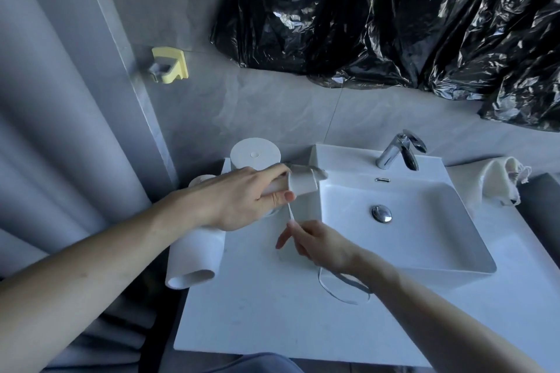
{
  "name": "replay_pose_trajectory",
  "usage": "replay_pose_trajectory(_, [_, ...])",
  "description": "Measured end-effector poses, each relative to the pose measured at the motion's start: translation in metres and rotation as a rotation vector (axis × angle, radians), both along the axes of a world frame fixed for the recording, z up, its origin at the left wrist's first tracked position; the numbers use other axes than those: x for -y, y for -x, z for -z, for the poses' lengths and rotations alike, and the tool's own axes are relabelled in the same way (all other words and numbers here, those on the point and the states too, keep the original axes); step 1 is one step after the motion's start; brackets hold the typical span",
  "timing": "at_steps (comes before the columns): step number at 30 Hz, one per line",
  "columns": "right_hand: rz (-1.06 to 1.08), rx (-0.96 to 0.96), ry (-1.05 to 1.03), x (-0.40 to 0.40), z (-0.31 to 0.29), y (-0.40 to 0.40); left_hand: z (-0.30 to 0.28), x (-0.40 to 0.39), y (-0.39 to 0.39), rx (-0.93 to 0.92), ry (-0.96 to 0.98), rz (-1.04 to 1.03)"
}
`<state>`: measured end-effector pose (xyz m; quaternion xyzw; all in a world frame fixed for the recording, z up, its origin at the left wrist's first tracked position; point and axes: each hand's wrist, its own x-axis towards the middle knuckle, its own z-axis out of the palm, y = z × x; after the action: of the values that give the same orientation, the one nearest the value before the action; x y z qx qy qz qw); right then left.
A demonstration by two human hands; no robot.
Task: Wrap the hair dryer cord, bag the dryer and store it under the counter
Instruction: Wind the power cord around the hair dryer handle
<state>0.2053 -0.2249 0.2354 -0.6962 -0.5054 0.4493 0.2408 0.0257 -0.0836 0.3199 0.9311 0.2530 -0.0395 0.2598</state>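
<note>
A: Left hand [239, 197]: closed around hair dryer [200, 254], held above counter [272, 312] left edge.
B: Right hand [318, 242]: pinching cord [291, 216], taut up to dryer handle; remaining slack looped on counter.

left hand [242, 197] gripping hair dryer [200, 254], right hand [318, 241] pinching cord [291, 216]

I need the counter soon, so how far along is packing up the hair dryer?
Early. Nothing looks finished yet. The left hand grips the white hair dryer by its handle, while the right hand pinches the cord just below it. A slack loop of cord still lies on the counter, so wrapping is under way. The cloth bag sits right of the sink, unused. Bagging and storing remain.
</note>
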Motion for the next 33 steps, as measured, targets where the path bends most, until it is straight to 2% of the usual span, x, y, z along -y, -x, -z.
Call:
replay_pose_trajectory(5, [-0.125, 0.188, 0.0, 0.031, -0.009, 0.016, 0.005, -0.026, 0.001, 0.017, -0.047, -0.055])
replay_pose_trajectory(11, [-0.251, 0.312, -0.16, 0.054, -0.05, 0.025, 0.019, -0.027, -0.002, -0.116, -0.09, -0.043])
replay_pose_trajectory(16, [-0.284, 0.559, -0.289, 0.059, -0.081, 0.021, 0.026, -0.017, -0.009, -0.193, -0.07, -0.009])
replay_pose_trajectory(22, [-0.226, 0.703, -0.41, 0.045, -0.114, -0.001, 0.042, 0.001, -0.013, -0.262, -0.041, 0.056])
replay_pose_trajectory(26, [-0.191, 0.709, -0.448, 0.033, -0.122, -0.013, 0.046, 0.008, -0.012, -0.211, 0.014, 0.107])
replay_pose_trajectory(33, [-0.083, 0.562, -0.558, 0.007, -0.105, -0.034, 0.04, 0.018, -0.003, -0.161, 0.077, 0.169])
